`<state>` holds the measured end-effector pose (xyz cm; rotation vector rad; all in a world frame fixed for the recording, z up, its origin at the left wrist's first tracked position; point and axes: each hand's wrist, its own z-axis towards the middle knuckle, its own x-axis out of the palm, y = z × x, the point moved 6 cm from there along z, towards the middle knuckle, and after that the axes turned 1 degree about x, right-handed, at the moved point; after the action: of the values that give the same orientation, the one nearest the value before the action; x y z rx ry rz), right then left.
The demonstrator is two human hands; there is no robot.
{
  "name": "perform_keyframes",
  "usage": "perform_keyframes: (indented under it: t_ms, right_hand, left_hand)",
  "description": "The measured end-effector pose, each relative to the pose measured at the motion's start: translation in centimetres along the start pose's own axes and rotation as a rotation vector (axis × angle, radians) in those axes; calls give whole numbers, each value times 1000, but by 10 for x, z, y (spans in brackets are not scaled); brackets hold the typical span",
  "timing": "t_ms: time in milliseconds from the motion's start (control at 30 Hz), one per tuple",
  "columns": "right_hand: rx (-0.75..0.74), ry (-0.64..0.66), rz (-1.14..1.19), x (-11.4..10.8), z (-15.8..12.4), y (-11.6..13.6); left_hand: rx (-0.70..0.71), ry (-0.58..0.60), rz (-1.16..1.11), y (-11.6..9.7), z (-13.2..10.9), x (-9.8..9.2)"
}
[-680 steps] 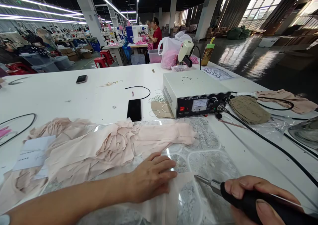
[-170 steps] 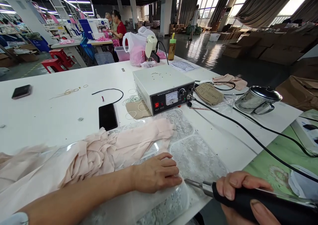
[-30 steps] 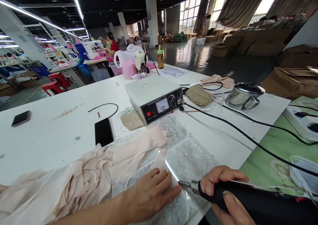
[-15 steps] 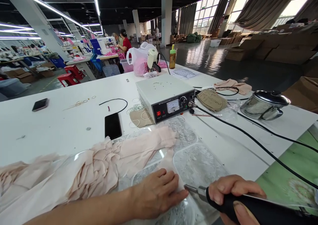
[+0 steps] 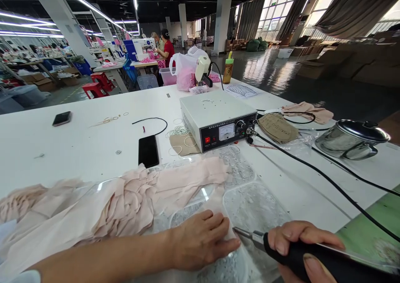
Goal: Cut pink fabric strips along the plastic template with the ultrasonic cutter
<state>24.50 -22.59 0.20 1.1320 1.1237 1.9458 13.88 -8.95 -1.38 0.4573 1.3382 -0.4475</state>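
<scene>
My left hand (image 5: 203, 239) presses a thin piece of pale pink fabric (image 5: 215, 199) down on the clear plastic sheet, its fingers bent and close together. In my right hand (image 5: 308, 243) is a corded, black-handled ultrasonic tool (image 5: 300, 260), fingers wrapped round the grip. Its slim metal tip points left and sits at the fabric's edge, just beside my left fingers; whether it touches the fabric I cannot tell. Layered pale pink fabric pieces (image 5: 125, 204) lie in a long overlapping pile to the left. The plastic sheet (image 5: 259, 204) shows grey marks beneath it.
Behind the pile stands a control box (image 5: 231, 133) with a lit red switch and a black cable (image 5: 312, 162). A black phone (image 5: 148, 151), brown card templates (image 5: 278, 128) and a lidded metal pot (image 5: 350, 139) are on the white table (image 5: 90, 150). A co-worker in red (image 5: 168, 50) sits beyond.
The view has swung slightly left, so the scene sits further right. Both hands keep nearly the same place, left on the fabric and right round the tool.
</scene>
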Motion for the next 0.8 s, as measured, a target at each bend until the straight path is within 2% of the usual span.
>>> perform_keyframes:
  t_ms: [167,367,567,800]
  right_hand:
    - [-12,-46,11,3,0,1]
    - [-2,-10,21,-2,2,-1]
    - [-62,-25,44,0,3,2]
    - [-123,-42,62,1,6,3]
  left_hand:
    - [-13,-6,-11,1,2,-2]
    - [-24,-8,-35,2,1,-2]
    - [-30,-52,-69,3,2,-7]
    - [25,-47,-61,4,2,-9]
